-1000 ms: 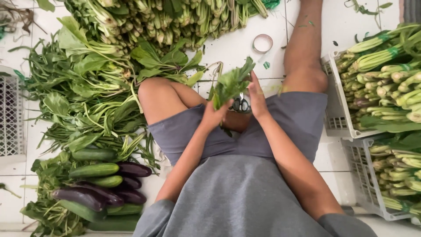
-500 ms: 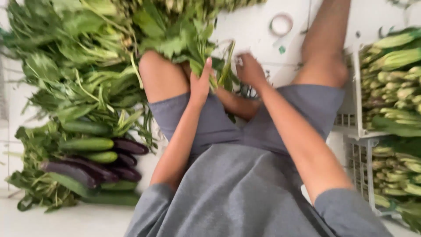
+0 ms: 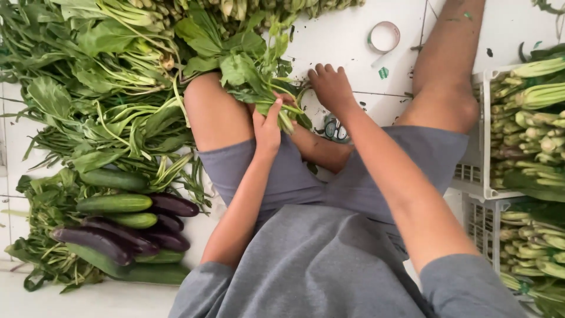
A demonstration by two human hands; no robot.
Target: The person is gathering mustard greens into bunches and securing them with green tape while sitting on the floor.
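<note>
The left hand has its fingers closed on the greens; the right hand, fingers curled and empty, should grab the stems beside them.

The bunch of leafy greens consists of broad, dark green leaves on pale green stalks. The stalks are gathered at the lower right end, near the knee, where the left hand grips them. The leaves fan out up and to the left, over the bare thigh. The bunch lies tilted, stalk ends toward the right hand, which rests on the white tiled floor just beside it.
</note>
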